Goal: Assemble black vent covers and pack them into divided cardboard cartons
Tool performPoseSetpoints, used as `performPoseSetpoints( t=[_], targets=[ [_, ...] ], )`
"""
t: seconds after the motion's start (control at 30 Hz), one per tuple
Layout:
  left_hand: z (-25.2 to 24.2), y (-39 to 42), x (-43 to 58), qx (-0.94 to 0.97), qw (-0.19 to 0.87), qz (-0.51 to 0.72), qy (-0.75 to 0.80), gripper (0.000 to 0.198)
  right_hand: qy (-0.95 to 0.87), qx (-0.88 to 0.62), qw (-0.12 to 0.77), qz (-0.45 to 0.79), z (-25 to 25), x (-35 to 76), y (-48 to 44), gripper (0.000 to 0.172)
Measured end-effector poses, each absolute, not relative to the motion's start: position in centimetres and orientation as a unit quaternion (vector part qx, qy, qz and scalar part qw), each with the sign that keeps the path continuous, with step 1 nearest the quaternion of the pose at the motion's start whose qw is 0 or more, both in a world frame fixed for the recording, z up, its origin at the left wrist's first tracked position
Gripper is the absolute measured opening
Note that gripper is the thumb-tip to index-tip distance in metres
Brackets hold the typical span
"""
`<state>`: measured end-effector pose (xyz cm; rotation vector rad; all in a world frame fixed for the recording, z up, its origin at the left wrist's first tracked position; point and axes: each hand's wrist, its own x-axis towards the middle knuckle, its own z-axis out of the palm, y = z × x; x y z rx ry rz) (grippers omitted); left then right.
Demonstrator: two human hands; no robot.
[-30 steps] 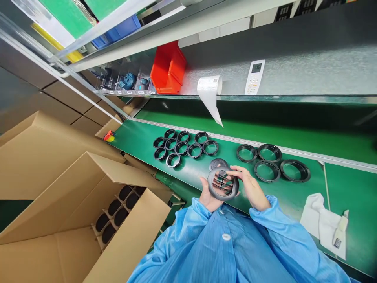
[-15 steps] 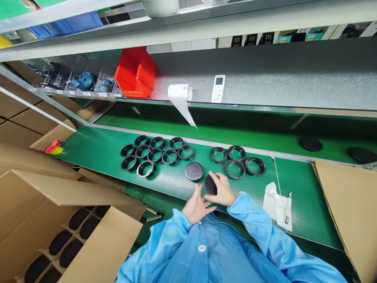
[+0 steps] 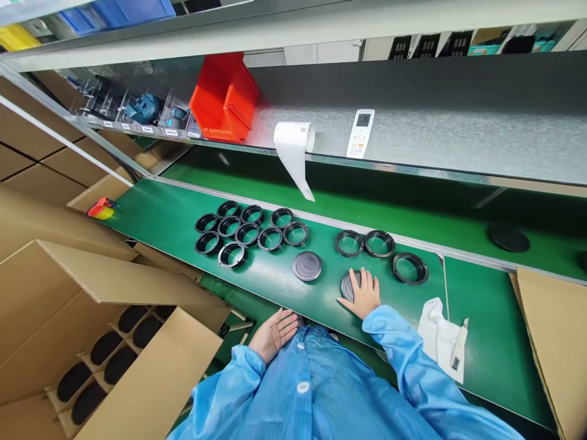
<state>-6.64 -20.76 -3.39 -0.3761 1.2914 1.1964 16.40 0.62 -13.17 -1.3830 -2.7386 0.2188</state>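
Note:
My right hand (image 3: 364, 294) lies with spread fingers over a round dark disc (image 3: 347, 286) on the green bench, covering its right part. My left hand (image 3: 274, 335) is palm up with extended fingers and nothing in it, just off the bench's front edge. A second grey disc with curved slats (image 3: 307, 266) lies to the left of my right hand. Several black rings (image 3: 247, 234) stand grouped on the left part of the bench. Behind and to the right of my right hand are three more rings, one of them a black ring (image 3: 410, 269) at the right.
An open carton (image 3: 151, 360) with black discs in dividers stands at lower left. A white cloth (image 3: 435, 330) with a cutter-like tool lies right. Above the bench, a shelf (image 3: 422, 134) holds a red bin (image 3: 224, 101), paper roll (image 3: 294, 137) and remote (image 3: 361, 133). Cardboard (image 3: 550, 336) leans far right.
My right hand has set the dark disc down on the bench and now lies over it. My left hand has drawn back toward my body. One ring has gone from the right group.

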Motion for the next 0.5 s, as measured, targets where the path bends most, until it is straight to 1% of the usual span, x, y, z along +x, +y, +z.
performPoseSetpoints(
  t=[0.07,0.13,0.2,0.23,0.3,0.37,0.4,0.43,0.5],
  targets=[
    [-3.8,-20.4,-6.8,-0.155,0.621,0.514,0.572,0.033,-0.893,-0.441,0.054,0.071,-11.6,15.8,0.0,0.089],
    [-4.4,-19.9,-6.8,-0.109,0.605,0.498,0.611,0.032,-0.883,-0.454,0.102,0.064,-9.5,15.4,0.3,0.081],
    [-5.1,-19.1,-6.7,-0.041,0.568,0.475,0.671,0.031,-0.863,-0.479,0.153,0.053,-8.0,15.3,0.9,0.08],
    [-5.5,-18.5,-6.6,-0.01,0.544,0.464,0.699,0.03,-0.859,-0.482,0.163,0.052,-7.7,15.3,1.0,0.081],
    [-6.1,-16.8,-6.6,0.041,0.498,0.451,0.739,0.029,-0.872,-0.464,0.14,0.061,-8.4,15.4,1.0,0.079],
    [-6.4,-14.2,-6.6,0.1,0.462,0.453,0.756,0.032,-0.894,-0.434,0.087,0.07,-10.3,15.5,0.8,0.075],
    [-6.4,-12.7,-6.7,0.132,0.446,0.458,0.758,0.036,-0.899,-0.428,0.066,0.072,-11.3,15.6,0.7,0.074],
    [-6.3,-11.2,-6.8,0.173,0.429,0.461,0.757,0.044,-0.898,-0.43,0.054,0.072,-12.1,15.8,0.6,0.074],
    [-6.0,-8.4,-6.9,0.282,0.393,0.438,0.758,0.073,-0.892,-0.441,0.054,0.083,-13.0,16.3,0.2,0.08]
  ],
)
